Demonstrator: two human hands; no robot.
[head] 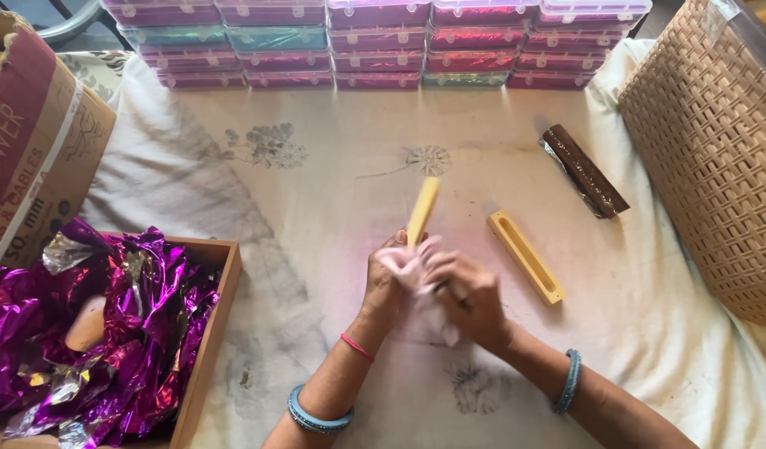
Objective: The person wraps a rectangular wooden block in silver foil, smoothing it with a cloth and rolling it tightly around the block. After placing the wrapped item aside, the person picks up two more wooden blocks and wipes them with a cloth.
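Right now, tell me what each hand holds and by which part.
Left hand grips the yellow stick by its lower end. Right hand holds a pale cloth bunched against that end.

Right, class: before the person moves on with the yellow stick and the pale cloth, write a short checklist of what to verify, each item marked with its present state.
1. Left hand grips the long yellow stick: ok.
2. Right hand presses the pale pink cloth against the stick's lower end: ok.
3. Stick's upper end is free of the cloth: ok.
4. Yellow slotted mould bar lies apart from both hands on the white sheet: ok.
5. Brown foil-wrapped roll lies beyond the mould bar: ok.
6. Lower end of the stick is clean: cannot tell, hidden by cloth.
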